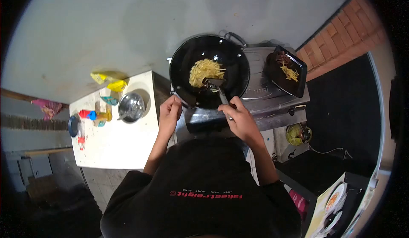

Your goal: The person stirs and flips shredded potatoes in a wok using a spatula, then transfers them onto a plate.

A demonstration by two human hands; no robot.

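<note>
A black wok [181, 61] sits on the stove with a heap of pale yellow shredded strips [204, 69] in it. My right hand [242, 119] is closed round the handle of a metal spatula [223, 96], whose blade rests against the near right side of the heap. At the wok's near left rim, my left hand [170, 110] is closed, seemingly on the wok's near handle, which the fingers mostly hide. Right of the wok, a black rectangular dish [294, 89] holds more yellow strips [289, 72] and some dark reddish pieces.
The metal stove [260, 86] stands against a grey wall. On a white table [123, 148] to the left are a steel bowl [131, 107], a yellow packet [116, 85] and a blue-capped bottle [101, 115]. A green-yellow round object [298, 135] lies below the stove's right side.
</note>
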